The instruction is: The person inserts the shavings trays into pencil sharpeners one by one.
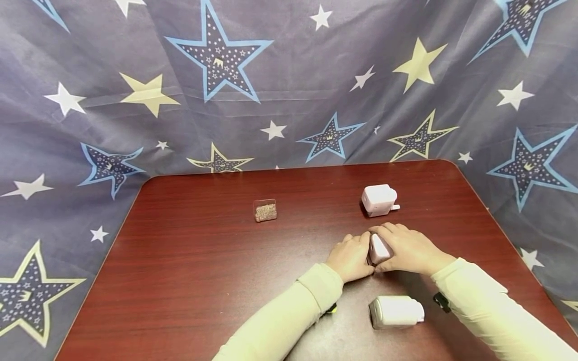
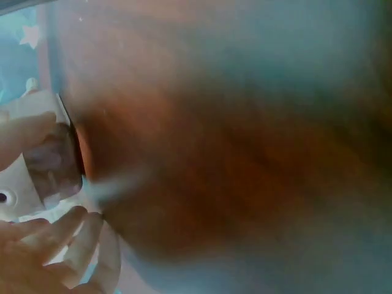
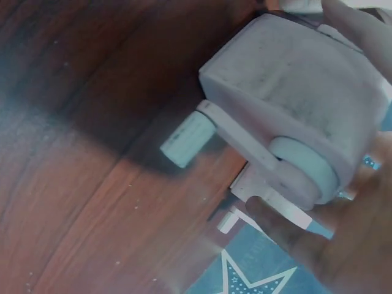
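Note:
A pale pink crank pencil sharpener (image 1: 381, 249) stands between both hands at the right of the table. My left hand (image 1: 351, 258) holds its left side; in the left wrist view the thumb lies across its body, beside a dark see-through part (image 2: 54, 162). My right hand (image 1: 411, 249) grips the other side, fingers around the back and thumb toward the front. The right wrist view shows the sharpener's boxy body (image 3: 288, 73) and its crank handle (image 3: 190, 139) with a pale knob, sticking out free of the fingers.
Behind the hands stands a second pinkish sharpener (image 1: 378, 199), its crank to the right. A white one (image 1: 397, 311) sits near the front, between the forearms. A small clear box (image 1: 265, 210) with gold-brown bits lies farther left on the reddish-brown table (image 1: 189, 271). A star-patterned curtain (image 1: 289, 85) hangs behind.

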`<state>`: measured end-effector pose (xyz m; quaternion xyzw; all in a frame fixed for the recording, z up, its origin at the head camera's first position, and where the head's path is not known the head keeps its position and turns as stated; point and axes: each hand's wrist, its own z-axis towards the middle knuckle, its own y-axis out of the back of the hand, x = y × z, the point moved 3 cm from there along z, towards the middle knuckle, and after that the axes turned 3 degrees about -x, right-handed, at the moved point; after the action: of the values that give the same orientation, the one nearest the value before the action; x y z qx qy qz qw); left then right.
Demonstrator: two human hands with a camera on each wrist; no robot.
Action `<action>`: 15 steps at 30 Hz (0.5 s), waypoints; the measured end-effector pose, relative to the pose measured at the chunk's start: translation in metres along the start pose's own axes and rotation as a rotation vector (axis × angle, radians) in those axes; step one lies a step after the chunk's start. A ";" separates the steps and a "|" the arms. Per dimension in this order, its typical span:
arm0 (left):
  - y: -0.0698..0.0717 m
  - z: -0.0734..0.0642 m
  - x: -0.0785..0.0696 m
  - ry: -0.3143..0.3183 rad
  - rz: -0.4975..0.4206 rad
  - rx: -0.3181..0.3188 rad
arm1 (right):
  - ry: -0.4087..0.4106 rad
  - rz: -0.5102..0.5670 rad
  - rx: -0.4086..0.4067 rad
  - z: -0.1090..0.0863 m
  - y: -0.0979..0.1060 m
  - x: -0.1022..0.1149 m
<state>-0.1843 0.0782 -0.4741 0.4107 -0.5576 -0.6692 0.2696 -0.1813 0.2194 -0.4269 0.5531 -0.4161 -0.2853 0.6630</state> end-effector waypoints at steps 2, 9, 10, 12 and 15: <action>0.004 -0.001 0.001 -0.006 0.007 0.023 | 0.013 -0.005 -0.006 0.001 0.002 0.002; 0.023 -0.001 0.006 -0.056 0.061 0.041 | 0.049 0.029 -0.017 0.004 0.015 0.007; 0.026 -0.001 0.007 -0.064 0.078 0.037 | 0.050 0.037 -0.018 0.005 0.018 0.008; 0.033 -0.001 0.009 -0.078 0.111 0.031 | 0.046 0.050 -0.016 0.007 0.022 0.010; 0.042 0.000 0.013 -0.093 0.139 0.022 | 0.037 0.066 -0.007 0.012 0.029 0.012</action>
<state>-0.1953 0.0577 -0.4362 0.3424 -0.6038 -0.6613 0.2845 -0.1881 0.2096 -0.3958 0.5423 -0.4206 -0.2544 0.6815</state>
